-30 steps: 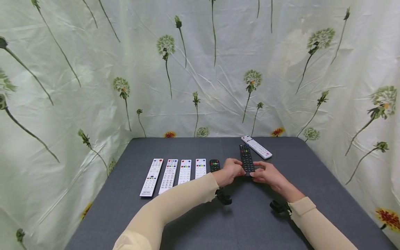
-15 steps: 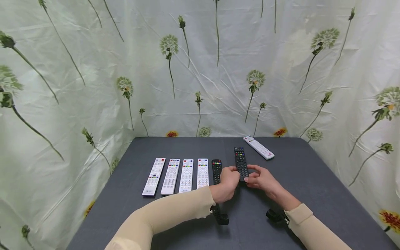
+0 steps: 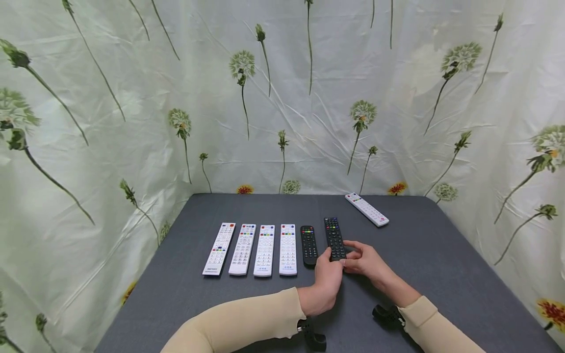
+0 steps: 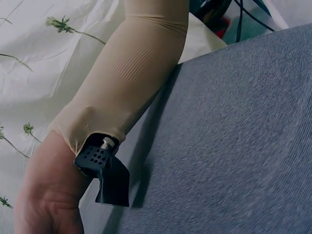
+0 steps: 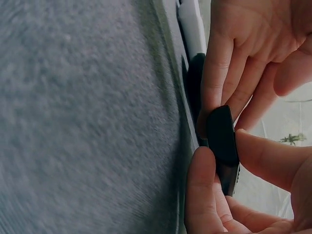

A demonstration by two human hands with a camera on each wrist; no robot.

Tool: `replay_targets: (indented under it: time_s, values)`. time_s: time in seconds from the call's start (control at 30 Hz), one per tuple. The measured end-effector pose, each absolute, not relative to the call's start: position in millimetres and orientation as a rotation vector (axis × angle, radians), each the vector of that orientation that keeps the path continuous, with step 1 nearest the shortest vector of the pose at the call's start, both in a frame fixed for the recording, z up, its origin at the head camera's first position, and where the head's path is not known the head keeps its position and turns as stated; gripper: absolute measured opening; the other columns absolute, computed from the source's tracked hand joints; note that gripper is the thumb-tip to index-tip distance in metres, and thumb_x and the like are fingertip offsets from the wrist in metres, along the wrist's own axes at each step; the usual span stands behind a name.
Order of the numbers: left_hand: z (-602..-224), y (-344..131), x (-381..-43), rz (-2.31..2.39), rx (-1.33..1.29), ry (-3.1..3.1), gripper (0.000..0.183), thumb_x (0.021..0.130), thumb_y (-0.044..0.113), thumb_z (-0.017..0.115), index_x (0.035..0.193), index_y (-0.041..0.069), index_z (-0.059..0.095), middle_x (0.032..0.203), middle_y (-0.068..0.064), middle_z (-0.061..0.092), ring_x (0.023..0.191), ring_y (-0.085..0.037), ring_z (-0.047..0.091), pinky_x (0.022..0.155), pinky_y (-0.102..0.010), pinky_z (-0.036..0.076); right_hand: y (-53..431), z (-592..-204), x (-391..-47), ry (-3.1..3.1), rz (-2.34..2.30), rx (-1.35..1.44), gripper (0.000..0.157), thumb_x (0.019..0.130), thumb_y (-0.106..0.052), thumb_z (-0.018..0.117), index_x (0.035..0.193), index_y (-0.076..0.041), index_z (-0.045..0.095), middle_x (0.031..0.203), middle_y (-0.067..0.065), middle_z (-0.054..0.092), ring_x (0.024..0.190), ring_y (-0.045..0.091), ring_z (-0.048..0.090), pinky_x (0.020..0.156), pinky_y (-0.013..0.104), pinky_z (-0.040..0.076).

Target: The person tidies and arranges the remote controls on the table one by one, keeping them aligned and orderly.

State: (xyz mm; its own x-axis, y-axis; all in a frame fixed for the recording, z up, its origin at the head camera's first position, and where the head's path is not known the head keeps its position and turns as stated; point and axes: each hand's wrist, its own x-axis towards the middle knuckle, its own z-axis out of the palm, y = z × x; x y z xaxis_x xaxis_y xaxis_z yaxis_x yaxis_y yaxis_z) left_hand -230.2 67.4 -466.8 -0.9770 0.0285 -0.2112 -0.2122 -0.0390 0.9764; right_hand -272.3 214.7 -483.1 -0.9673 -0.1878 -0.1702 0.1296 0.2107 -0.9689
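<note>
A black remote control [image 3: 334,235] with coloured buttons lies at the right end of a row of remotes, tilted slightly. My right hand [image 3: 366,267] pinches its near end between thumb and fingers; in the right wrist view the thumb is on the remote's [image 5: 222,136] button side. My left hand [image 3: 325,284] is at the near left edge. Seen from the right wrist, the left hand's fingers [image 5: 219,73] reach straight down to the remote, its thumb standing away. The left wrist view shows only the back part of the left hand [image 4: 46,195]; its fingers are out of frame.
Left of the held remote lie another black remote [image 3: 309,245] and several white remotes [image 3: 288,250], side by side. One more white remote [image 3: 367,210] lies slantwise near the back edge of the grey table [image 3: 265,208]. A flowered curtain [image 3: 282,98] hangs behind.
The black remote has moved left and toward the person, coming nearer the other black remote. Both hands moved along with it. The other remotes stayed put while the head view shifted slightly.
</note>
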Motion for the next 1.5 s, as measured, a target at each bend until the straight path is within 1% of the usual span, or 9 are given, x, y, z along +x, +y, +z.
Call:
replay_targets:
  time_s: [0.13, 0.33, 0.53, 0.67, 0.93, 1.17, 1.5]
  values:
    - [-469.8, 67.8, -227.3, 2.124, -0.222, 2.06, 0.058, 0.097, 0.007, 0.056, 0.151, -0.004, 0.039, 0.157, -0.019, 0.036, 0.146, -0.036, 0.029, 0.115, -0.054, 0.026, 212.0, -485.2, -269.4, 2.239, -1.817, -0.08, 0.069, 0.09, 0.001, 0.072, 0.148, 0.012, 0.036, 0.089, 0.01, 0.07, 0.081, 0.017, 0.069, 0.075, 0.035, 0.059]
    - [-474.0, 68.4, -224.3, 2.119, -0.211, 2.107, 0.058, 0.097, 0.006, 0.052, 0.152, -0.003, 0.038, 0.16, -0.017, 0.032, 0.147, -0.035, 0.028, 0.116, -0.054, 0.025, 207.0, -486.2, -267.5, 2.327, -1.773, -0.05, 0.066, 0.088, -0.003, 0.074, 0.144, 0.012, 0.042, 0.092, 0.013, 0.069, 0.08, 0.018, 0.068, 0.074, 0.036, 0.059]
    - [-477.5, 68.3, -220.8, 2.108, -0.207, 2.151, 0.062, 0.093, 0.002, 0.048, 0.153, -0.003, 0.036, 0.163, -0.019, 0.024, 0.149, -0.034, 0.022, 0.118, -0.054, 0.02, 202.2, -489.3, -268.2, 2.399, -1.738, -0.049, 0.06, 0.088, -0.001, 0.073, 0.141, 0.012, 0.047, 0.093, 0.014, 0.067, 0.078, 0.018, 0.066, 0.072, 0.035, 0.059]
    - [-479.4, 67.3, -219.9, 2.11, -0.2, 2.139, 0.065, 0.091, 0.001, 0.047, 0.154, -0.004, 0.033, 0.164, -0.019, 0.021, 0.15, -0.033, 0.02, 0.118, -0.055, 0.018, 199.6, -489.6, -269.8, 2.43, -1.716, -0.025, 0.058, 0.088, -0.001, 0.073, 0.141, 0.008, 0.05, 0.092, 0.013, 0.067, 0.077, 0.018, 0.065, 0.07, 0.033, 0.059]
    - [-480.3, 66.7, -218.2, 2.087, -0.208, 2.149, 0.068, 0.089, 0.001, 0.047, 0.155, -0.003, 0.031, 0.164, -0.02, 0.02, 0.149, -0.035, 0.02, 0.118, -0.056, 0.016, 197.8, -488.8, -271.3, 2.471, -1.682, -0.032, 0.059, 0.087, -0.001, 0.075, 0.14, 0.008, 0.051, 0.091, 0.011, 0.067, 0.076, 0.018, 0.065, 0.069, 0.033, 0.058]
    - [-482.4, 65.9, -219.3, 2.148, -0.164, 2.11, 0.071, 0.088, -0.002, 0.046, 0.156, -0.003, 0.027, 0.165, -0.016, 0.019, 0.15, -0.031, 0.019, 0.118, -0.054, 0.017, 199.5, -488.8, -271.8, 2.469, -1.687, -0.054, 0.059, 0.088, -0.002, 0.075, 0.141, 0.008, 0.051, 0.092, 0.012, 0.067, 0.078, 0.018, 0.066, 0.069, 0.033, 0.058]
    - [-484.4, 62.5, -218.2, 2.112, -0.169, 2.152, 0.069, 0.088, 0.0, 0.047, 0.155, -0.003, 0.03, 0.164, -0.018, 0.022, 0.15, -0.032, 0.02, 0.118, -0.054, 0.017, 198.7, -489.8, -271.0, 2.457, -1.689, -0.042, 0.059, 0.087, -0.001, 0.074, 0.141, 0.008, 0.05, 0.093, 0.012, 0.066, 0.078, 0.018, 0.065, 0.07, 0.033, 0.059]
